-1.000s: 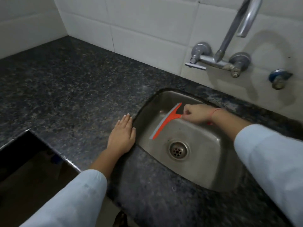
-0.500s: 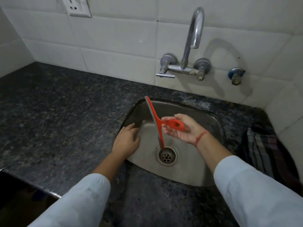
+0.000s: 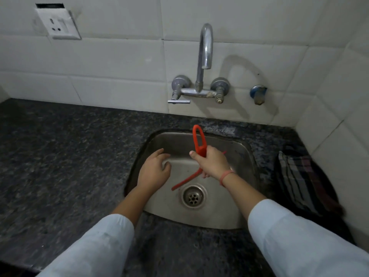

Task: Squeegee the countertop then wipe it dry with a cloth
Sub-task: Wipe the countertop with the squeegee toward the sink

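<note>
Now the right hand point(image 3: 212, 163) is curled tight round the one red squeegee point(image 3: 199, 144), up over the sink point(image 3: 219, 218). Its handle points up and its blade slants down to the left. The left hand point(image 3: 154, 170) is loose and holds nothing. Most of the bench point(image 3: 60, 156) lies left. One cloth point(image 3: 299, 176) sits right.

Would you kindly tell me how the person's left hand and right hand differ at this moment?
The right hand grips the red squeegee by its handle, loop end up; the left hand holds nothing. The right hand's fingers are curled tight, while the left hand's are loosely spread. The right wrist wears a reddish band; the left wrist is bare. Both hands are over the steel sink.
</note>
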